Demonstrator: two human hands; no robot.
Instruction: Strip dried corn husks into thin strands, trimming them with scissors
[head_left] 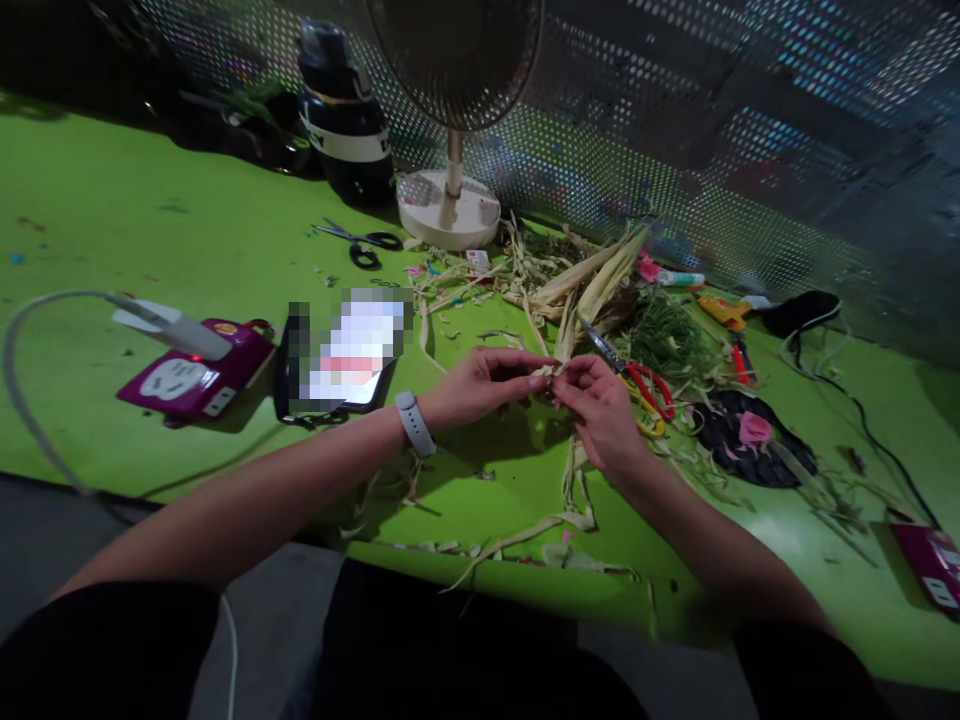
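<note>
My left hand (487, 385), with a grey band on its wrist, pinches a small piece of pale corn husk (546, 371) between thumb and fingers. From the other side my right hand (604, 405) closes on the same piece, fingertips almost touching the left ones. Long husk strips (574, 475) trail below my right hand to the table edge. Just beyond the hands lies a heap of dried corn husks (600, 280). Scissors with red and yellow handles (649, 390) rest beside my right hand, their blades pointing at the husks.
On the green table (247, 225) stand a fan (450, 210) and a dark bottle (349, 140). Black scissors (364, 240), a lit phone (352, 350) and a purple power socket (199, 375) are left. A glue gun (727, 312), green stems (671, 335) and a black disc (720, 445) lie right.
</note>
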